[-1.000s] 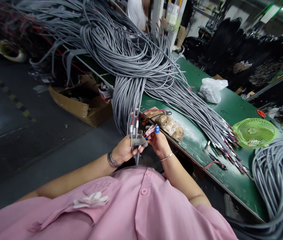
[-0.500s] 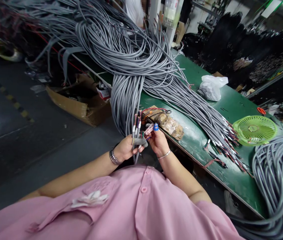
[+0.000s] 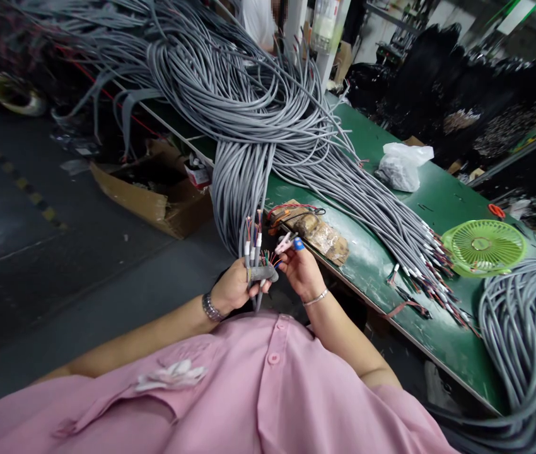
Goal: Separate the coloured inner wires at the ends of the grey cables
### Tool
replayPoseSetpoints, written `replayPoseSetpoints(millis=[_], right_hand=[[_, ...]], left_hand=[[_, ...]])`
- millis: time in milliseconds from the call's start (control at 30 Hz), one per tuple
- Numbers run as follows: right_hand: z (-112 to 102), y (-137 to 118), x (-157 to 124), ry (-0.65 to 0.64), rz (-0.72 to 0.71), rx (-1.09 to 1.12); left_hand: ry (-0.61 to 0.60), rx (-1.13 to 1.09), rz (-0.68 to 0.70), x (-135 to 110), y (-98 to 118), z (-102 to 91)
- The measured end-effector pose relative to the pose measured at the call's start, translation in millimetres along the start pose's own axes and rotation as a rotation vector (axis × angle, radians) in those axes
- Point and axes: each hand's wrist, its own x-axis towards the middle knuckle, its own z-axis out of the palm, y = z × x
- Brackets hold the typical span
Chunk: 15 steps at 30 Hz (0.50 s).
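Observation:
Several grey cables (image 3: 252,253) are gripped in my left hand (image 3: 231,287), close in front of my body. Their upper ends show white bands and thin coloured wires; more bare coloured wires fan out beside the grey cover on that hand's thumb. My right hand (image 3: 304,275), its thumb tip capped in blue, pinches a small pale pink and white piece (image 3: 285,244) whose exact kind I cannot make out. It sits just right of the fanned wires. Beyond my hands, a taped brown block (image 3: 322,234) with red and black leads lies at the table's edge.
A thick heap of grey cables (image 3: 230,107) covers much of the green table (image 3: 367,126) and hangs over its near edge. A green fan (image 3: 483,246) and a white plastic bag (image 3: 403,165) stand on the right. A cardboard box (image 3: 130,195) is on the floor, left.
My right hand has drawn slightly right, away from the wires, with the pale piece in its fingers. My left hand has shifted a little left, and the coloured wires are more spread out.

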Motion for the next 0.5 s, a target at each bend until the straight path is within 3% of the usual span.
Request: replayPoseSetpoints(millis=[200, 500], right_hand=[[1.0, 1.4, 1.4, -0.004, -0.031, -0.034], [4.9, 1.9, 5.2, 0.045, -0.056, -0.038]], left_hand=[[0.053, -0.043, 0.009, 4.2, 6.2, 4.4], [0.054, -0.021, -0.016, 10.7, -2.5, 3.6]])
